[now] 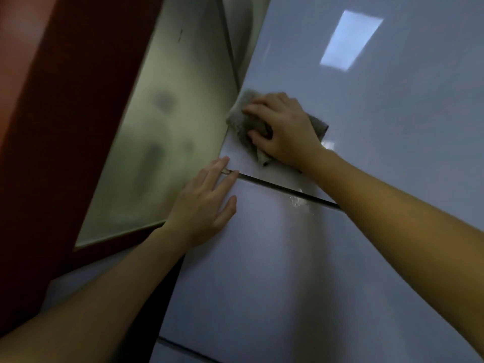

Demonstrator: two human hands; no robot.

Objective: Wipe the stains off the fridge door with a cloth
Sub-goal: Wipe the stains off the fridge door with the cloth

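The glossy pale grey fridge door (379, 106) fills the right of the view. My right hand (284, 129) presses a crumpled grey cloth (245, 117) flat against the upper door, near its left edge. A dark gap (275, 186) divides the upper door from the lower door (275, 271). My left hand (203, 205) lies flat with fingers spread on the lower door's top left corner, holding nothing. A small wet smear (298, 201) shows just below the gap.
A frosted glass panel (162, 142) in a dark red frame (68, 127) stands close on the left of the fridge. A ceiling light's reflection (349, 39) shines on the upper door. Another gap (183, 349) runs across the bottom.
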